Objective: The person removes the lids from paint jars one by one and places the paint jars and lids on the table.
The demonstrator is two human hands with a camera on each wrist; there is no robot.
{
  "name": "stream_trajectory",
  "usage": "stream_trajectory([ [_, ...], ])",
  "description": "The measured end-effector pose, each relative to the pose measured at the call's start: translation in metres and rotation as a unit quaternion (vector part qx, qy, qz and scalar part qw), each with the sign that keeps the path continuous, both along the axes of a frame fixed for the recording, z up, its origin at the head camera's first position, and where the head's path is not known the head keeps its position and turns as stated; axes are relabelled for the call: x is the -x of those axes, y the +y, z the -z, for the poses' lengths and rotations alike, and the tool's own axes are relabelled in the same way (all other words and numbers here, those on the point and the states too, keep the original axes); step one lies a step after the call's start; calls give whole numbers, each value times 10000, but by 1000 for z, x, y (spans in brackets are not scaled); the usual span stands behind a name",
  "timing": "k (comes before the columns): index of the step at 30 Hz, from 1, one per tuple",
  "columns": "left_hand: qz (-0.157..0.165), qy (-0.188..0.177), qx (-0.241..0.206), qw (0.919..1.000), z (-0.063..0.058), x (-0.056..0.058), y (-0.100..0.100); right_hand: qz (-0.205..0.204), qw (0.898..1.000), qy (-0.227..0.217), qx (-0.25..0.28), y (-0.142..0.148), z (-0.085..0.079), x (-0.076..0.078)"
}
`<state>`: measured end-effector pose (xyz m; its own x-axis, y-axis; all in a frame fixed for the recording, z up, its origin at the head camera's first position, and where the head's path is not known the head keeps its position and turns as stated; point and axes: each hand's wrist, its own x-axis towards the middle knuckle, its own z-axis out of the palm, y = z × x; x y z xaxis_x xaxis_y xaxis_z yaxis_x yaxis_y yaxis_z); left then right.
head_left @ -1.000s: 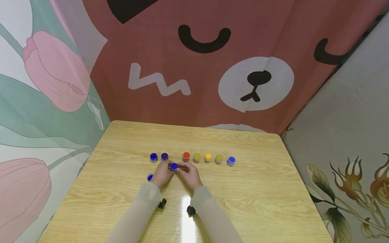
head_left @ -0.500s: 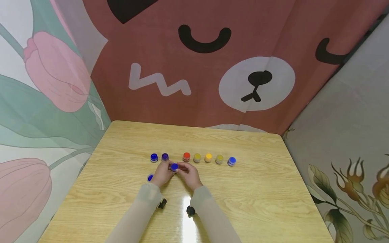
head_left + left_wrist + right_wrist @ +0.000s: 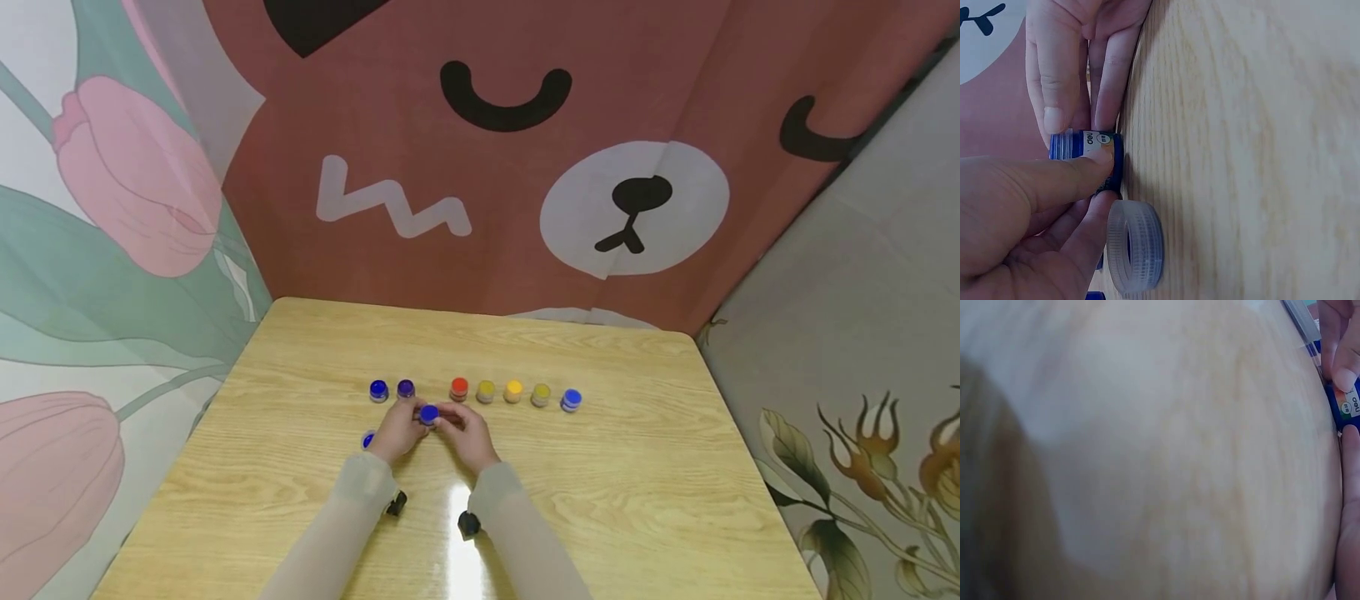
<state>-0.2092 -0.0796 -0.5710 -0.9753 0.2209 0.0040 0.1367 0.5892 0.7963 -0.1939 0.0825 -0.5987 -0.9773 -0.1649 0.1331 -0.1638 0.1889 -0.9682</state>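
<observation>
A small blue paint jar (image 3: 429,414), uncapped with its threaded neck showing in the left wrist view, stands upright between both hands near the table's middle. My left hand (image 3: 400,429) grips it from the left, thumb (image 3: 1100,164) pressed over the label. From the other side my right hand (image 3: 467,433) holds the jar, with its thumb at the neck and other fingers partly hidden behind. A clear ribbed screw lid (image 3: 1150,250) lies on the table close to the left hand; in the head view this lid (image 3: 368,440) has blue inside.
Behind the hands runs a row of paint jars: blue (image 3: 378,390), dark purple-blue (image 3: 406,389), red (image 3: 459,388), olive (image 3: 485,392), yellow (image 3: 513,391), another olive (image 3: 541,395) and lighter blue (image 3: 572,400). The wooden table (image 3: 637,467) meets printed curtains (image 3: 495,267) at its back.
</observation>
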Motion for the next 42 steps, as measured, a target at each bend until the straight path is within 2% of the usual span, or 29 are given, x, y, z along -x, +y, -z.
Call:
stream_trajectory([
  [5, 14, -98, -16, 9999, 0, -1, -2, -236, 9996, 167, -71, 1, -22, -11],
  [10, 51, -107, -4, 9999, -2, -3, -4, -263, 9996, -104, -47, -1, -28, -12],
  [17, 67, -112, -65, 9999, -4, -1, -4, 37, 9992, -361, 185, -2, 11, 5],
  [23, 74, -121, -29, 9999, -6, -1, -3, 10, 9996, -231, 153, 1, 9, 4],
  [31, 58, -204, -8, 9998, -2, 3, -2, -48, 9996, -117, -251, 0, 2, 1],
  [38, 95, -69, -24, 9999, -1, 2, -2, -44, 9994, -319, 111, -1, -28, -10],
  [42, 94, -55, 15, 9999, -1, 2, -1, -71, 9993, -348, 145, 1, -32, -12],
])
